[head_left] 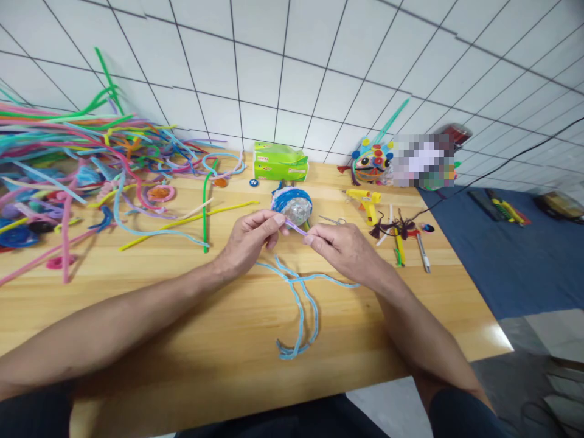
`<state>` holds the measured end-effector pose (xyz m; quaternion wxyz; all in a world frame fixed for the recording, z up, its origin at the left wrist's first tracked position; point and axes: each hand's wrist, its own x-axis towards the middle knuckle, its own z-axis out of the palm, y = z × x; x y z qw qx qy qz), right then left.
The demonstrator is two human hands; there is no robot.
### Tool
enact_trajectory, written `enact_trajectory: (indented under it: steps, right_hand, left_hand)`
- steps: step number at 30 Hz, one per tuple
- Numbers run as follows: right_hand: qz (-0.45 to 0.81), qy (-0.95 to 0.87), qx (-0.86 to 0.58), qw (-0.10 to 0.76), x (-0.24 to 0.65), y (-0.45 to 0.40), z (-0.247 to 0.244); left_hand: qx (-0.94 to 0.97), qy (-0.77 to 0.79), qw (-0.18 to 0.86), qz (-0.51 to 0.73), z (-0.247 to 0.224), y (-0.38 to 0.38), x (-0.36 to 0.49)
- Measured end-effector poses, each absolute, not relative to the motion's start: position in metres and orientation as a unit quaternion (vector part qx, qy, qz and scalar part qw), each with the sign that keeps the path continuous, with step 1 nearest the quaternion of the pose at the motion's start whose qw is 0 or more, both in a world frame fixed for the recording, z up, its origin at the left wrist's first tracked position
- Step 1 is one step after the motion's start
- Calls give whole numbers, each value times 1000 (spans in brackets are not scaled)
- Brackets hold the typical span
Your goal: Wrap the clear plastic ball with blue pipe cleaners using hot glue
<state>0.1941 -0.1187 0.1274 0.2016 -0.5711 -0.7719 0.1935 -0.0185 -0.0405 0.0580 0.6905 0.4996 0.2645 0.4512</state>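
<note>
A short length of purple pipe cleaner (296,227) stretches between my two hands over the middle of the table. My left hand (253,238) pinches one end of it, and my right hand (340,248) pinches the other. Just behind the fingers sits a round piece (294,205) wrapped in blue and lilac, with a clear, shiny part facing me. Several light blue pipe cleaners (301,298) lie crossed on the wood below my hands, curled at their near end. Small scissors (332,219) rest behind my right hand, partly hidden by it.
A large heap of coloured pipe cleaners (68,158) fills the left side. A green tissue pack (280,162) stands by the tiled wall. To the right are a yellow glue gun (365,204), a decorated mask-like craft (371,161), dark tassels (396,226) and a pen (423,252).
</note>
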Motion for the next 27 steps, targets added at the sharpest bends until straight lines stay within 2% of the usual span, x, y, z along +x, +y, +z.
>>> enact_trajectory:
  steps: [5, 10, 19, 27]
  right_hand:
    - [215, -759, -575, 218, 187, -123, 130]
    - [316, -724, -555, 262, 176, -126, 131]
    - [376, -665, -572, 297, 188, -124, 136]
    - [375, -669, -574, 287, 194, -118, 131]
  left_hand:
    - [530, 288, 646, 467, 58, -40, -22]
    - [574, 319, 572, 491, 65, -41, -25]
    - [473, 225, 715, 463, 73, -38, -19]
    - [510, 232, 683, 469, 65, -37, -19]
